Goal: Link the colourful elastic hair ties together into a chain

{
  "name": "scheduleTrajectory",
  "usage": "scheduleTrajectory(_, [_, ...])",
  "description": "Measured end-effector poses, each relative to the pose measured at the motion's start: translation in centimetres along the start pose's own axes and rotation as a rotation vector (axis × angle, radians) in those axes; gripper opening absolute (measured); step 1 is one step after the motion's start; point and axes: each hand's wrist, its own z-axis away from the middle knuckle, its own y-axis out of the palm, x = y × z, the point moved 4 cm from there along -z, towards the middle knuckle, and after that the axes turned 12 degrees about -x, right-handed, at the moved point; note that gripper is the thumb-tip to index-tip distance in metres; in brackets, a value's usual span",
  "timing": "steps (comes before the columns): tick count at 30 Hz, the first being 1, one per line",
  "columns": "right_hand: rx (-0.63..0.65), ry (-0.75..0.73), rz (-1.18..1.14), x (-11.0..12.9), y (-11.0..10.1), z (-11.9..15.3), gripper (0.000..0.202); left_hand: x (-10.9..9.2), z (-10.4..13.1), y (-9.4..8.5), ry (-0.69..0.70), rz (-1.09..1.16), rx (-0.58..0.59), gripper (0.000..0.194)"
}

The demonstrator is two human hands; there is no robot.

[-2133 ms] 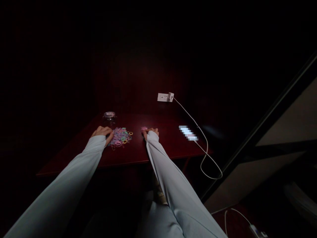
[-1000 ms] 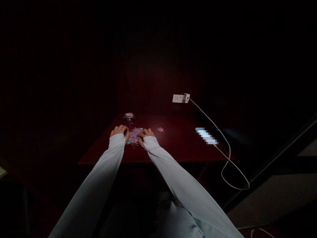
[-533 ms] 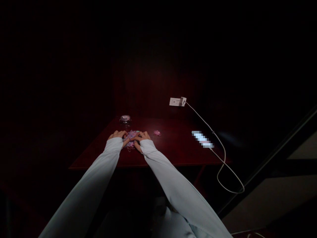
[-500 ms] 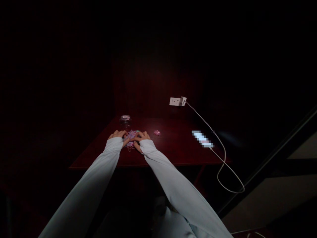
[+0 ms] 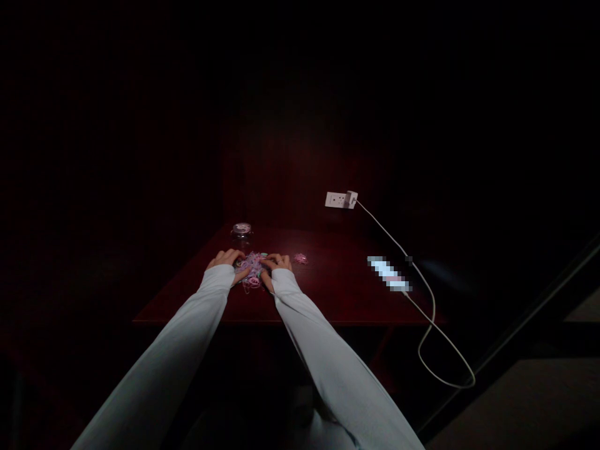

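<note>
A loose pile of thin pink and purple elastic bands point(image 5: 252, 265) lies on the table between my hands, with a few darker and greenish ones mixed in. At the pile's left edge rests my left hand point(image 5: 226, 259), fingers apart and thumb reaching toward the near side. My right hand point(image 5: 277, 264) is spread along the right edge, its thumb pointing down the near side. Both hands touch the bands, and neither is closed around any. A small separate clump of pink bands point(image 5: 300, 258) sits just right of my right hand.
Behind my left hand stands a clear jar point(image 5: 242, 232) with a patterned lid. A phone with a blurred screen point(image 5: 389, 274) lies at the right of the dark red table point(image 5: 328, 294). Its white cable point(image 5: 432, 306) loops past the edge up to a wall socket point(image 5: 338, 200).
My hands have moved apart, so more of the band pile shows between them. The whole scene has shifted slightly down and right in view.
</note>
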Motion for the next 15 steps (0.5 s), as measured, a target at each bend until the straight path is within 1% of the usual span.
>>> scheduleTrajectory(2, [-0.034,0.046,0.003,-0.5,-0.1,-0.2,0.038,0.3,-0.1,0.8,-0.023,0.01,0.014,0.039])
scheduleTrajectory(5, [-0.048,0.128,0.012,-1.1,0.0,-0.4,0.04,0.9,-0.4,1.9,-0.066,0.059,0.061,0.044])
scheduleTrajectory(8, [-0.009,0.178,0.014,-1.1,0.2,-0.4,0.041,1.3,-0.6,2.5,-0.043,0.145,0.076,0.042])
scheduleTrajectory(11, [0.036,0.176,0.005,-0.5,0.1,-0.2,0.043,1.5,-0.9,2.8,-0.018,0.246,0.059,0.035])
scheduleTrajectory(15, [0.08,0.144,-0.018,0.4,-0.4,0.1,0.042,1.6,-1.1,2.6,-0.098,0.335,0.043,0.029])
